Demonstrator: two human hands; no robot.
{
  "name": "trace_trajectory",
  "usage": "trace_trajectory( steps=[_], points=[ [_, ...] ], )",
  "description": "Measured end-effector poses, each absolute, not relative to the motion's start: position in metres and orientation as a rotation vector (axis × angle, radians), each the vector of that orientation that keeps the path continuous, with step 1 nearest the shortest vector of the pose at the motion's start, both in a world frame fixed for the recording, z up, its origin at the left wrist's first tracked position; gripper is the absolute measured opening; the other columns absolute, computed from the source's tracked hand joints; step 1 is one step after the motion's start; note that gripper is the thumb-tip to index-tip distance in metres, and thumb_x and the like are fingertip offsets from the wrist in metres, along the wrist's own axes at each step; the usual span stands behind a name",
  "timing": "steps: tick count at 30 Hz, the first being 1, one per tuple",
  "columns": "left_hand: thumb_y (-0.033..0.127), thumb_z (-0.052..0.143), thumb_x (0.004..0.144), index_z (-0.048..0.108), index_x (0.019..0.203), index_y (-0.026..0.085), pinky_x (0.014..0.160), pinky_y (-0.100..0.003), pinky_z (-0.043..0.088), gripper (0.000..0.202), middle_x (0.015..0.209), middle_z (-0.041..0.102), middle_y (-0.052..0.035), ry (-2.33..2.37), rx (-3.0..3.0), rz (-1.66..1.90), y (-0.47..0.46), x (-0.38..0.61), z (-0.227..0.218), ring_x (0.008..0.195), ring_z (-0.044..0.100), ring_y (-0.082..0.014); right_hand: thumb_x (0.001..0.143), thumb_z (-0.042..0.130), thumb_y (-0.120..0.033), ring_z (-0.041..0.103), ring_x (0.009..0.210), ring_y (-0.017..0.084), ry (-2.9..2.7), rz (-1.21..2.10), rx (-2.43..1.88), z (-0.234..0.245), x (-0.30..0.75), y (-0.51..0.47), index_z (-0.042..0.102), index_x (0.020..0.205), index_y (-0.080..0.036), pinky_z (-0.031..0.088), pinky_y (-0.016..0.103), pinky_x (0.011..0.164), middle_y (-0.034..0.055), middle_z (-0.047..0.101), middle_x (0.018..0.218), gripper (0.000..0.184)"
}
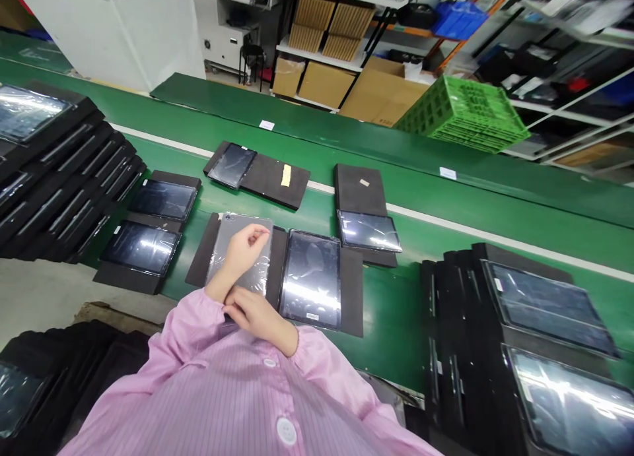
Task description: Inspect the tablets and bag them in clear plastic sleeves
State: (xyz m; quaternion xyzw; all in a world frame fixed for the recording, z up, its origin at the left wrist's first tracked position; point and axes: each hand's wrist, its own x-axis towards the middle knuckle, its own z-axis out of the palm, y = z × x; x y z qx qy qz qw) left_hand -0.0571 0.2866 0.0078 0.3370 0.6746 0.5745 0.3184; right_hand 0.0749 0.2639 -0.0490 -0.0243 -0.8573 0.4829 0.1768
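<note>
My left hand (246,250) is over a grey-backed tablet (220,251) in clear film, lying face down on a black foam board. Its fingers are curled together in a pinch, and what they hold, if anything, is too small to make out. Just below, my right hand (260,317) has its fingers bent in against my left cuff, near the tablet's lower end; what is between them is hidden. To the right lies a second tablet (312,278), screen up, with a small white label at its lower edge.
Beyond my hands, tablets (232,165) (370,231) lie on black foam boards across the green bench (386,304). Two more tablets (141,247) (163,198) are at left. Tall stacks of foam trays (64,179) (460,337) flank both sides. A green crate (465,116) stands behind.
</note>
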Motion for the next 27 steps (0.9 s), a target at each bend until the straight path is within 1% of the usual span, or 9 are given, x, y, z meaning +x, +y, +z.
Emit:
trace_trajectory(
  steps=[3, 5, 8, 10, 12, 17, 20, 23, 27],
  points=[
    [0.042, 0.064, 0.078, 0.059, 0.087, 0.019, 0.059, -0.024, 0.04, 0.025, 0.064, 0.047, 0.0033, 1.327, 0.39, 1.683, 0.269, -0.076, 0.009, 0.056, 0.045, -0.0106, 0.098, 0.058, -0.031, 0.059, 0.072, 0.012, -2.553, 1.376, -0.081, -0.047, 0.072, 0.268, 0.06, 0.086, -0.02, 0.042, 0.022, 0.064, 0.0003, 0.063, 0.082, 0.017],
    [0.046, 0.062, 0.077, 0.06, 0.09, 0.019, 0.062, -0.024, 0.044, 0.03, 0.071, 0.052, 0.0008, 1.422, 0.311, 1.664, 0.252, -0.095, 0.001, 0.062, 0.051, -0.0116, 0.095, 0.062, -0.027, 0.061, 0.074, 0.013, -2.563, 1.317, -0.368, -0.049, 0.07, 0.282, 0.061, 0.082, -0.02, 0.044, 0.022, 0.067, -0.0002, 0.063, 0.082, 0.015],
    [0.042, 0.052, 0.082, 0.063, 0.105, 0.019, 0.093, -0.036, 0.05, 0.035, 0.106, 0.064, -0.0094, 2.168, 0.476, 1.364, 0.221, -0.12, -0.024, 0.1, 0.062, -0.0217, 0.096, 0.054, -0.023, 0.062, 0.09, 0.019, -2.394, 1.138, -0.945, -0.062, 0.071, 0.309, 0.063, 0.092, -0.018, 0.048, 0.031, 0.084, 0.0068, 0.063, 0.095, 0.012],
    [0.036, 0.054, 0.08, 0.064, 0.112, 0.014, 0.114, -0.049, 0.034, 0.039, 0.122, 0.06, -0.0169, 2.409, 0.491, 1.186, 0.204, -0.125, -0.041, 0.124, 0.053, -0.0316, 0.094, 0.051, -0.022, 0.058, 0.104, 0.027, -2.291, 1.045, -1.164, -0.074, 0.071, 0.322, 0.062, 0.109, -0.013, 0.046, 0.042, 0.095, 0.0151, 0.06, 0.108, 0.021],
    [0.031, 0.056, 0.079, 0.064, 0.114, 0.008, 0.12, -0.054, 0.022, 0.042, 0.129, 0.054, -0.0229, 2.459, 0.485, 1.12, 0.195, -0.121, -0.054, 0.135, 0.043, -0.0381, 0.088, 0.057, -0.023, 0.056, 0.109, 0.032, -2.243, 1.013, -1.266, -0.085, 0.069, 0.325, 0.059, 0.119, -0.008, 0.044, 0.048, 0.099, 0.0192, 0.057, 0.111, 0.034],
    [0.034, 0.061, 0.077, 0.063, 0.112, 0.008, 0.121, -0.054, 0.021, 0.043, 0.131, 0.053, -0.0236, 2.372, 0.542, 1.104, 0.201, -0.1, -0.068, 0.139, 0.038, -0.0394, 0.08, 0.062, -0.026, 0.054, 0.108, 0.031, -2.129, 1.049, -1.289, -0.103, 0.058, 0.31, 0.058, 0.12, -0.01, 0.045, 0.047, 0.1, 0.0167, 0.057, 0.109, 0.043],
    [0.037, 0.065, 0.076, 0.058, 0.116, 0.009, 0.114, -0.053, 0.034, 0.049, 0.123, 0.059, -0.0211, 2.235, 0.492, 1.158, 0.204, -0.096, -0.066, 0.13, 0.05, -0.0361, 0.082, 0.059, -0.029, 0.056, 0.101, 0.028, -1.989, 1.088, -1.311, -0.109, 0.057, 0.307, 0.059, 0.116, -0.01, 0.048, 0.046, 0.095, 0.0156, 0.059, 0.106, 0.038],
    [0.037, 0.069, 0.076, 0.049, 0.128, 0.015, 0.098, -0.043, 0.051, 0.06, 0.119, 0.065, -0.0133, 1.914, 0.446, 1.27, 0.198, -0.095, -0.058, 0.11, 0.065, -0.0265, 0.086, 0.055, -0.035, 0.06, 0.085, 0.022, -1.833, 1.156, -1.327, -0.112, 0.059, 0.31, 0.06, 0.112, -0.011, 0.053, 0.039, 0.081, 0.0126, 0.063, 0.098, 0.035],
    [0.028, 0.084, 0.063, 0.056, 0.124, 0.02, 0.095, -0.034, 0.051, 0.068, 0.122, 0.068, -0.0087, 1.435, 0.314, 1.485, 0.19, -0.089, -0.045, 0.109, 0.065, -0.0239, 0.089, 0.056, -0.044, 0.064, 0.076, 0.019, -1.669, 1.221, -1.311, -0.099, 0.065, 0.32, 0.064, 0.11, -0.01, 0.054, 0.033, 0.071, 0.0114, 0.068, 0.091, 0.04]
  ],
)
